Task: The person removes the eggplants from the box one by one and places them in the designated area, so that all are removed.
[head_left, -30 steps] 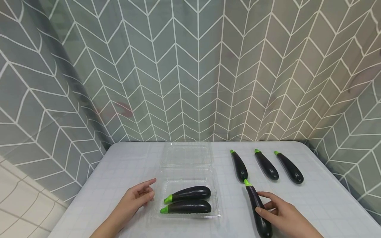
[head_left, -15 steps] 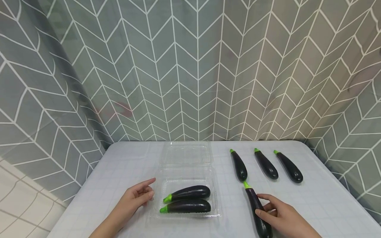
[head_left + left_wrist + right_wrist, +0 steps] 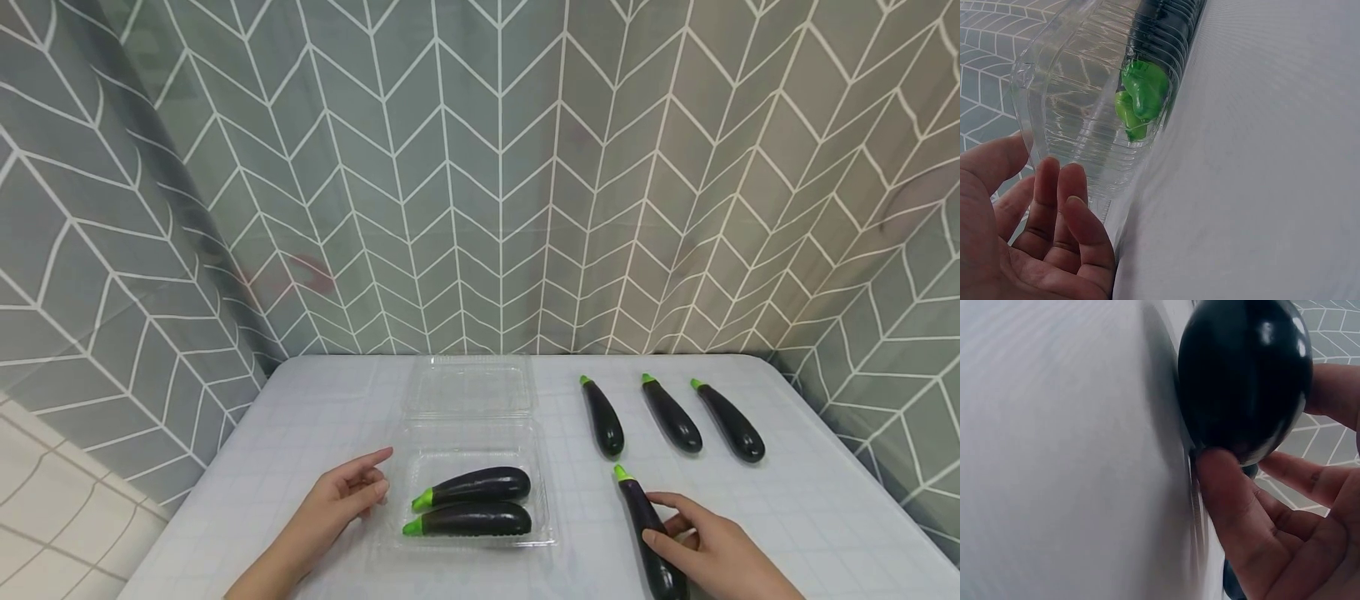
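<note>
My right hand (image 3: 705,537) pinches a dark eggplant (image 3: 637,507) with a green stem, thumb on one side and fingers on the other. In the right wrist view, its rounded end (image 3: 1244,375) appears close to the tabletop. At the left, my left hand (image 3: 341,500) is beside a clear plastic clamshell box (image 3: 547,517), fingers loosely bent and holding nothing. The left wrist view has those fingers close by the box wall (image 3: 1072,94); whether they touch it is unclear. Inside the box lie two eggplants, the back one (image 3: 483,485) and the front one (image 3: 476,520), stems leftward.
Three more eggplants lie at the back right: a left one (image 3: 602,418), a middle one (image 3: 672,417) and a right one (image 3: 730,422). The box's lid (image 3: 472,390) lies folded back. A white cloth covers the table (image 3: 322,400); a patterned curtain (image 3: 480,208) hangs behind.
The eggplant in my right hand has shifted slightly toward me. Its stem, earlier against the left back eggplant's end, now stands apart from it. My left hand stays in place.
</note>
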`<state>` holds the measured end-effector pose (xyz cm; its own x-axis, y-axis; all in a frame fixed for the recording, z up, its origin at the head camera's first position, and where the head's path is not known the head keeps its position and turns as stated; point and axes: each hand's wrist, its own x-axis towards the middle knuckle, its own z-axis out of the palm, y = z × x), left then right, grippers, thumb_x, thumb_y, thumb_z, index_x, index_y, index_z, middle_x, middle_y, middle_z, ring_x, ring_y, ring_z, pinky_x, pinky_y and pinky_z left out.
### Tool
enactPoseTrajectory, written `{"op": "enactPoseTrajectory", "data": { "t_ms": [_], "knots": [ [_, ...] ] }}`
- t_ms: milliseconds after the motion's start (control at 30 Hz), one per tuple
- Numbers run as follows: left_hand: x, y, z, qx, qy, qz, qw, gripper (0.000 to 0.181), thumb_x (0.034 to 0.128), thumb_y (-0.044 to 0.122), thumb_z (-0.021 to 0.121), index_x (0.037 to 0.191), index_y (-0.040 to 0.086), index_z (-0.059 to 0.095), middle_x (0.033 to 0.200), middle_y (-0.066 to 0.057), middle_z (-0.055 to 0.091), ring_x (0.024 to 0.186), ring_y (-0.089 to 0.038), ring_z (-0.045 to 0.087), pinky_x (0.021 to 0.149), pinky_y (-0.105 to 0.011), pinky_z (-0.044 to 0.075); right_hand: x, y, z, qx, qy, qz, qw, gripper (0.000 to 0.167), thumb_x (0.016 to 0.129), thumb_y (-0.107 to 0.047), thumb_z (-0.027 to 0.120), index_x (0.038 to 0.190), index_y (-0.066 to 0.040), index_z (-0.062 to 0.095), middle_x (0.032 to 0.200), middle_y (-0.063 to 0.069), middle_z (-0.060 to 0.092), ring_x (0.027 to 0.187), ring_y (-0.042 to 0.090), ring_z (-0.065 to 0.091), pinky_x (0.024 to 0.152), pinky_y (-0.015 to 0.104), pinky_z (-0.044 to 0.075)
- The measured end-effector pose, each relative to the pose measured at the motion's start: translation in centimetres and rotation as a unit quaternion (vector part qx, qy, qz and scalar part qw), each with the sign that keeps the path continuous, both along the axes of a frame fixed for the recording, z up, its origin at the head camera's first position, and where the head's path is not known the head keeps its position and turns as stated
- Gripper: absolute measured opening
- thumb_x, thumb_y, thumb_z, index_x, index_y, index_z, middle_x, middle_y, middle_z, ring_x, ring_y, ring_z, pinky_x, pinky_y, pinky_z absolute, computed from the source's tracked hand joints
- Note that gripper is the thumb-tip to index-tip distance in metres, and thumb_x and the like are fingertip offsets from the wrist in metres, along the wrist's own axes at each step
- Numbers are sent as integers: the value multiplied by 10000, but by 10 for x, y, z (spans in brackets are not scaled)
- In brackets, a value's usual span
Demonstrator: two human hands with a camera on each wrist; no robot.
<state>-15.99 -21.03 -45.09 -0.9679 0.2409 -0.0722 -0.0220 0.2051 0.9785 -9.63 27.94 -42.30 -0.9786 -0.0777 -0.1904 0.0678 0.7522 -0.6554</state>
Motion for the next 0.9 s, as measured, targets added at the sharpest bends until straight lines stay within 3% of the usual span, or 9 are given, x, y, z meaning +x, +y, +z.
{"op": "enactPoseTrajectory", "data": {
  "t_ms": [500, 900],
  "knots": [
    [-2, 0, 1, 73, 11, 3, 10000, 547, 959, 185, 668, 1448, 29, 479, 1062, -201, 599, 823, -170, 591, 703, -290, 520, 0, -4, -3, 62, -83, -241, 9997, 658, 899, -522, 667, 1377, -89, 540, 876, -11, 615, 697, 120, 596, 637, 309, 477],
    [-1, 0, -1, -28, -33, 54, 10000, 559, 949, 208, 684, 1448, 51, 487, 1059, -190, 600, 835, -184, 593, 707, -292, 519, 2, -1, -4, -215, 217, 344, 9989, 660, 924, -474, 660, 1403, -46, 510, 921, 17, 584, 604, 90, 558, 576, 262, 450]
  ]
}}
